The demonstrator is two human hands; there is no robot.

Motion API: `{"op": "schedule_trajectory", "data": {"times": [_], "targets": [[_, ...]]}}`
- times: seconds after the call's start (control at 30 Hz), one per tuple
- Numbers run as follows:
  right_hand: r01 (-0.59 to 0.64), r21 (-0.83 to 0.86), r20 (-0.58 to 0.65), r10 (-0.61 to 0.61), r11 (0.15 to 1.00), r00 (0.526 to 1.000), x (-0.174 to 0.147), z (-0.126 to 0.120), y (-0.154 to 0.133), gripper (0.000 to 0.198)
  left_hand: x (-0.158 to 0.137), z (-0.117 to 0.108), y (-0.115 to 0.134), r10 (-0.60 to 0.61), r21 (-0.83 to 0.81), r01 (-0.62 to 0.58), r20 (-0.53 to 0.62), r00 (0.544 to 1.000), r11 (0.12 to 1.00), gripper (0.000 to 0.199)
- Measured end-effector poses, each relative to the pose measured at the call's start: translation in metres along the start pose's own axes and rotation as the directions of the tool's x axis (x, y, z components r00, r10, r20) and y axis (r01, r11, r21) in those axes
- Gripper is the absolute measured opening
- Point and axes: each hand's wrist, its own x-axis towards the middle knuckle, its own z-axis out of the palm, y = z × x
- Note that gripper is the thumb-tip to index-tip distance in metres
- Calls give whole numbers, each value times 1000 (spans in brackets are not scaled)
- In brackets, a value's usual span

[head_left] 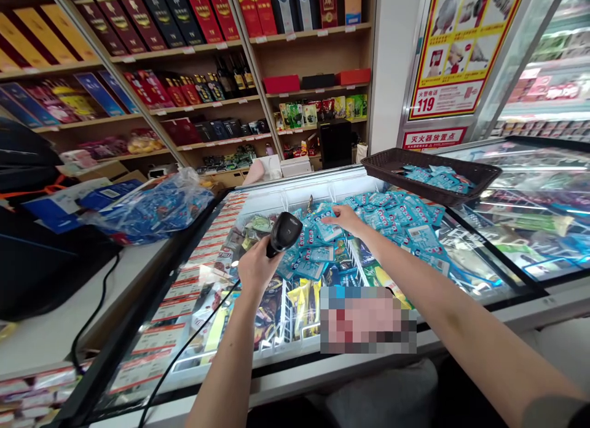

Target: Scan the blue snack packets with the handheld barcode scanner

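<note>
A black handheld barcode scanner [286,231] is gripped in my left hand [256,267], its head tilted toward the blue packets. Its cable [193,339] trails down past my left forearm. My right hand [345,219] pinches the edge of a small blue packet [328,230] just right of the scanner. Around both hands, many similar blue packets [399,216] lie heaped on the glass top of a chest freezer [295,361]. Wrapped frozen goods [305,305] in white wire baskets show through the glass.
A dark brown tray [382,165] holding several blue packets stands at the back right. To the left, a clear plastic bag [157,210] full of blue packets rests on a counter. Shelves [203,47] of boxes and bottles line the back wall. A blurred patch hides part of the freezer front.
</note>
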Motion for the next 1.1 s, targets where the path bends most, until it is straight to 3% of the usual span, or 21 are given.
{"op": "schedule_trajectory", "data": {"times": [0.13,0.33,0.5,0.67,0.8,0.9,1.0,1.1], "targets": [[-67,2,-176,67,998,982,-7,-21,14,52,1,3,4,-2,-18,1,-19,1000,1000,40],[-74,-13,-360,64,997,931,-10,-47,27,47,2,11,9,28,-25,-30,-43,999,999,40],[40,235,-491,83,971,867,-15,-60,14,37,10,12,16,56,-29,-57,-28,998,998,41],[67,525,-508,250,848,825,-34,-62,5,47,24,17,25,138,-41,-138,-2,990,990,39],[132,642,-446,228,755,866,-51,-54,11,51,26,29,30,230,-27,-229,32,973,973,37],[100,629,-393,205,771,896,-55,-50,15,40,23,39,34,332,-27,-331,62,941,943,37],[75,595,-391,207,800,897,-53,-51,16,38,22,45,37,435,-43,-433,90,896,901,38],[23,425,-440,184,905,879,-52,-53,20,32,22,48,40,429,-68,-425,74,900,903,38]]}}
